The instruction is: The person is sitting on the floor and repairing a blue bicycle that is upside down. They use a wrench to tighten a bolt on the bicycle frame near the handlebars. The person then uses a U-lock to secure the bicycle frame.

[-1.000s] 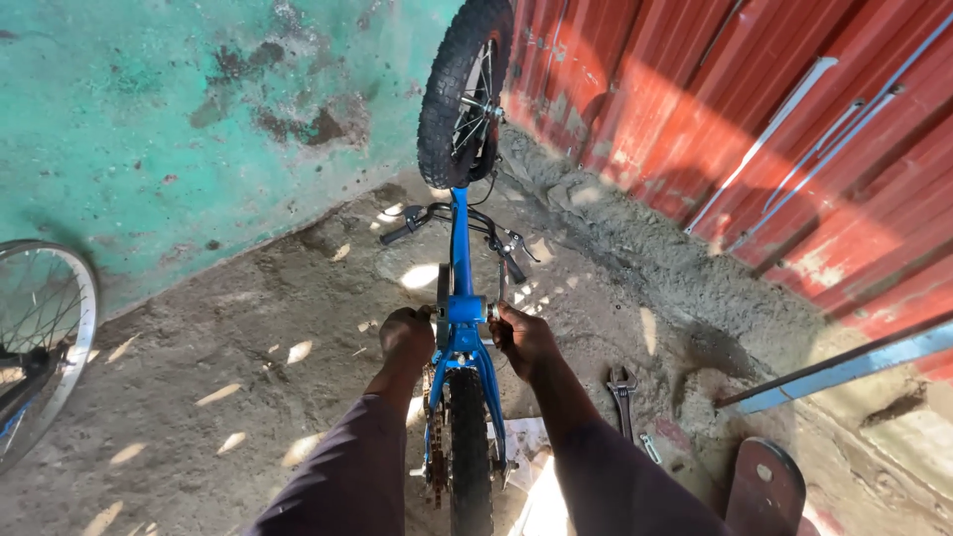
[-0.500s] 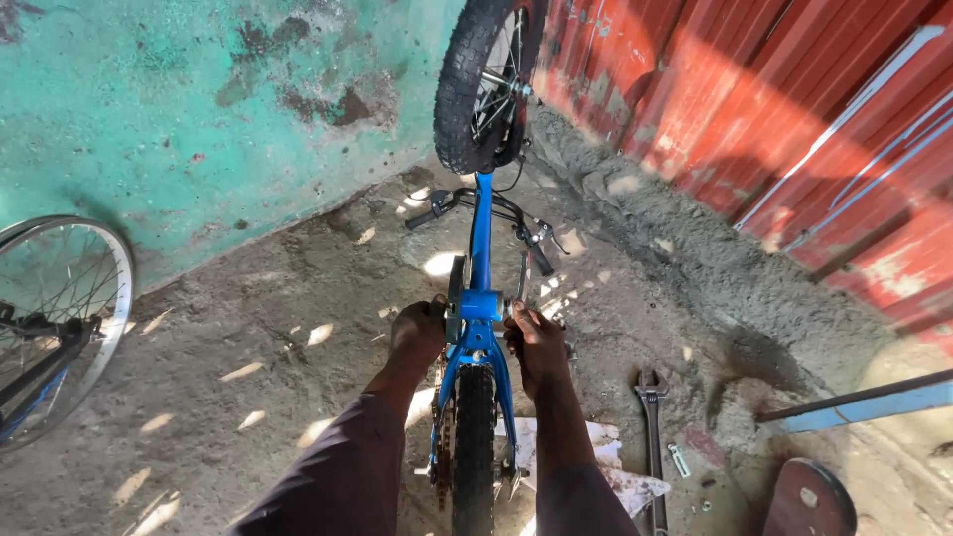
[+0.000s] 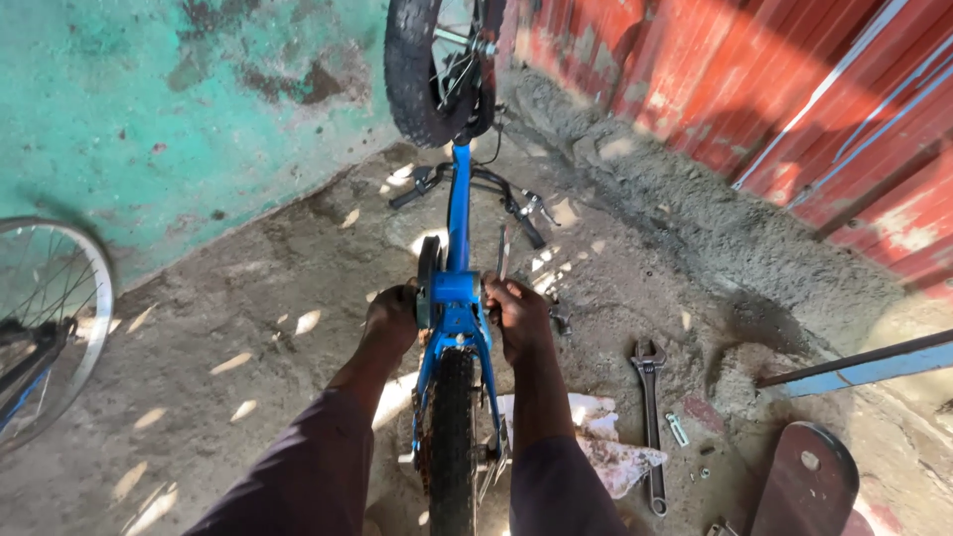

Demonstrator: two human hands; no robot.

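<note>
Left hand [image 3: 394, 316] and right hand [image 3: 518, 316] are gripping the upturned blue bicycle frame [image 3: 456, 288] from both sides, adjustable wrench [image 3: 650, 417] lying nearby on the floor.

A flaking turquoise wall [image 3: 149, 109] meets a red corrugated wall [image 3: 754, 89] above a rough concrete floor [image 3: 248, 328] dappled with sunlight, rubble heaped along the red side

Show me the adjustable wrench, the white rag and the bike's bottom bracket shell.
adjustable wrench [image 3: 649, 417], head view, middle of its handle, on the ground.
white rag [image 3: 608, 447], head view, crumpled middle, beside the rear tyre.
bottom bracket shell [image 3: 455, 289], head view, blue face between the two hands.
</note>
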